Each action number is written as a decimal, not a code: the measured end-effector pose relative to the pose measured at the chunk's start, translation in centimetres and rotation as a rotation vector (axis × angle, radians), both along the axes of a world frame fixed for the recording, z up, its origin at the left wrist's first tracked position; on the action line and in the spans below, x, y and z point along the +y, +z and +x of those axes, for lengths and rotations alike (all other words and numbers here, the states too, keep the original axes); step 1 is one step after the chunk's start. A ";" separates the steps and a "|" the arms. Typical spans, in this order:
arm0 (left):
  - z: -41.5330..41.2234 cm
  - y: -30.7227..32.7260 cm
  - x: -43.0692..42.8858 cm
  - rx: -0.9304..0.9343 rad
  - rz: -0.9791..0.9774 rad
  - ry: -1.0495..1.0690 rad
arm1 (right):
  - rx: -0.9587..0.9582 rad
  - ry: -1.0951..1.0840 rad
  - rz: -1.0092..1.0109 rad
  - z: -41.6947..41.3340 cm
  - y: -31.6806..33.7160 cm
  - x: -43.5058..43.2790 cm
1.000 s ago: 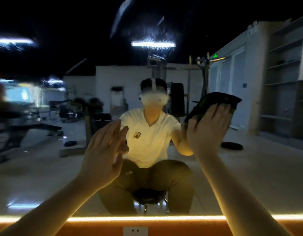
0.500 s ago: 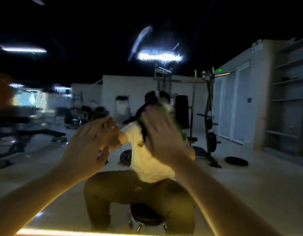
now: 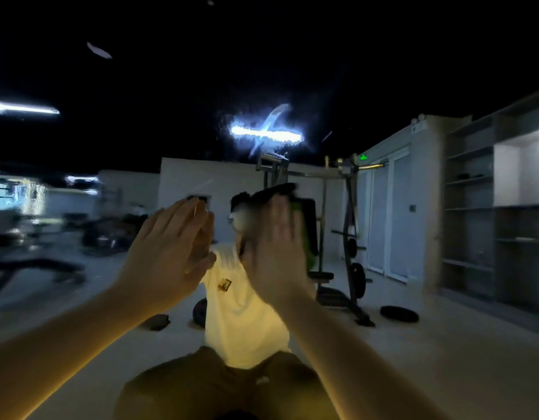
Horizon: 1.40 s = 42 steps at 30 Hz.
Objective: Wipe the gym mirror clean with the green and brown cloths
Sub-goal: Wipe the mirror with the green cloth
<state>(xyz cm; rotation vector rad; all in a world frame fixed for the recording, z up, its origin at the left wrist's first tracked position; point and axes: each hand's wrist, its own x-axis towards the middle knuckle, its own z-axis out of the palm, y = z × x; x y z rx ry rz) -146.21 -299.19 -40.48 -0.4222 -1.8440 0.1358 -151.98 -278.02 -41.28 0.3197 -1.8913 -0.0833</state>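
Leftward since before, the flat-fingered right hand (image 3: 277,253) presses the soft, light green cloth (image 3: 308,244), palm over its middle, against the slick mirror (image 3: 413,344); the left hand (image 3: 171,247) lies open, apparently empty.

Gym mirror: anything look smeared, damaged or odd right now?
Yes. The large wall mirror shows whitish smears across the reflected ceiling light and another at upper left. The left hand shows no cloth; only the right hand presses the dark green cloth.
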 end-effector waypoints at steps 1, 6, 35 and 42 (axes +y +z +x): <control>0.3 0.7 -0.3 0.016 0.004 -0.008 | -0.023 0.041 0.130 0.2 -0.6 -1.3; 1.0 3.5 -2.1 0.017 0.017 0.022 | -0.012 -0.012 0.351 0.6 1.8 2.1; -6.3 16.8 -0.7 0.142 0.103 0.102 | 0.139 -0.155 -0.308 -1.6 15.7 12.8; -7.1 16.6 -1.7 0.164 0.069 0.076 | 0.229 -0.140 -0.249 -1.7 19.5 2.9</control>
